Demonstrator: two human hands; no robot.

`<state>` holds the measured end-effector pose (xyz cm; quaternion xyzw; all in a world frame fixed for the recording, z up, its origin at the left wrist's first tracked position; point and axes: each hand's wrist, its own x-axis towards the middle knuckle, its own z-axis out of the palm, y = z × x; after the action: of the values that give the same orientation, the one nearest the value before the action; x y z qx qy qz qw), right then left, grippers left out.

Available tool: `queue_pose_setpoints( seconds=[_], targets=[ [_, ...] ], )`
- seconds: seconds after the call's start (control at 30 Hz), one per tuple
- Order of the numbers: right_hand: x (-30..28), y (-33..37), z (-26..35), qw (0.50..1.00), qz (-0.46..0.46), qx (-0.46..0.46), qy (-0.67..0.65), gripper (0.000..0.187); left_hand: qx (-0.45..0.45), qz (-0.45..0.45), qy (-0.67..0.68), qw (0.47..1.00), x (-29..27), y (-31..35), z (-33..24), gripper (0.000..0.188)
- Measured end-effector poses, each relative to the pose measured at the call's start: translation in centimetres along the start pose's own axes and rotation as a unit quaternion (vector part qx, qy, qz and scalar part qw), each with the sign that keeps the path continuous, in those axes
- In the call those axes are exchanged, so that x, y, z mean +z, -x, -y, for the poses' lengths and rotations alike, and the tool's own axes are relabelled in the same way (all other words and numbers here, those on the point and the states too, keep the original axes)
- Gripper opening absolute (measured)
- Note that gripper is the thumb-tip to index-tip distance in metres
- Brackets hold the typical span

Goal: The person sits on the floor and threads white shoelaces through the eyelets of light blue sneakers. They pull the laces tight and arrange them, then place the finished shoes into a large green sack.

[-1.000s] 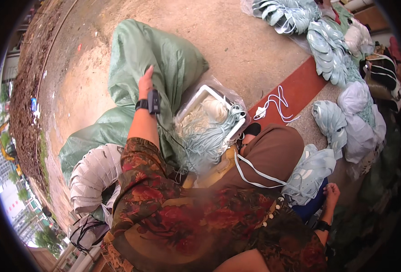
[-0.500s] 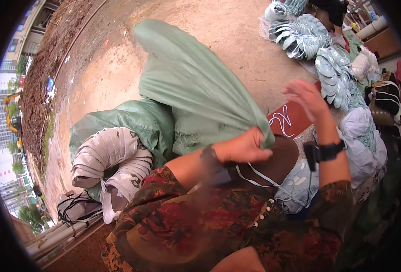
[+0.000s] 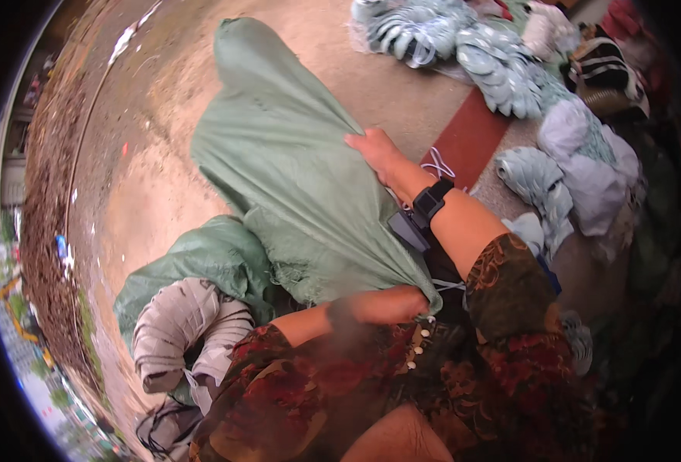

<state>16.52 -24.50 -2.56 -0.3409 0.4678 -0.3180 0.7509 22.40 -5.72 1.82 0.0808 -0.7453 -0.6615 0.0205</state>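
Observation:
A large green woven sack (image 3: 294, 177) is stretched out in front of me, its far end raised to the upper left. My left hand (image 3: 396, 303) is closed on the sack's near corner, close to my chest. Further along the right edge, my right hand (image 3: 377, 154) grips the cloth, with fingers partly behind the fold. A white cord (image 3: 437, 165) lies on a reddish-brown board (image 3: 475, 138) beyond my right wrist. Dark wristbands sit on both wrists, and the one on the right carries a small dark box (image 3: 408, 229).
At the left, a curved stack of greyish-white pieces (image 3: 172, 327) lies against another green sack (image 3: 202, 258). Light blue stacked bundles (image 3: 502, 73) and a white plastic bag (image 3: 587, 196) lie on the right. Bare dirt ground (image 3: 152, 169) stretches ahead.
My right hand has come left and taken hold of the sack's edge. My left hand has drawn the near corner toward my chest. The view has shifted to the right.

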Motion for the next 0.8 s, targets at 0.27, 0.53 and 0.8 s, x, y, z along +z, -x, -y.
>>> queue_pose_setpoints(
  seconds=[0.27,0.53,0.8],
  targets=[
    [-0.9,15.4,0.0,0.970,0.072,-0.117,0.200,0.028,-0.192,-0.030,0.219,0.956,-2.8,8.4,3.6,0.031],
    [-3.9,23.0,-5.6,0.909,0.118,-0.008,0.400,0.040,-0.307,-0.551,0.336,0.700,-7.3,17.3,16.8,0.017],
    [-5.3,19.5,-7.6,0.919,0.085,-0.008,0.385,0.032,-0.143,-0.539,0.157,0.815,-17.0,-2.2,9.4,0.043]
  ],
)
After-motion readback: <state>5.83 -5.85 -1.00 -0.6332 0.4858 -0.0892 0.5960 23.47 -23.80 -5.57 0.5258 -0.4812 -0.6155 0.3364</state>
